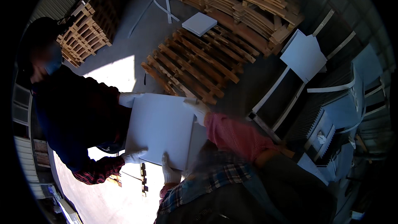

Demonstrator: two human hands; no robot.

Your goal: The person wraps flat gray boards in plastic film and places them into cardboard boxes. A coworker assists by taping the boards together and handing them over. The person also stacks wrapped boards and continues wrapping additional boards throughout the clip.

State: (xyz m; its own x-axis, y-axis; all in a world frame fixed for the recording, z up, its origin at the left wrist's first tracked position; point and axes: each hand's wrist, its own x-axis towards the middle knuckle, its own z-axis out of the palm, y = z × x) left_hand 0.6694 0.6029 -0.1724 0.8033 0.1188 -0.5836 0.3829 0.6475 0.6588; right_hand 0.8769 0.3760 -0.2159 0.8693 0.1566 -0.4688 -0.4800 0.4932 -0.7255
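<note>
Between me and a co-worker (78, 112), a flat white square panel (161, 128) is held up off the floor. My right hand (198, 110), in a white glove below a pink sleeve, grips its far right corner. At the near edge, my gloved left hand (170, 171) holds the panel with the thumb on top; the fingers beneath are hidden. On the opposite side, the co-worker's gloved hands (134, 156) hold its left edge. Whether it is one board or several stacked together I cannot tell.
Beyond the panel, a slatted wooden pallet (195, 64) lies on the floor, with a white slab (199, 24) on its far end. Curved wooden slats (248, 4) are piled behind it. Racks with white sheets (304, 54) stand at right. Pallets (87, 29) are stacked far left.
</note>
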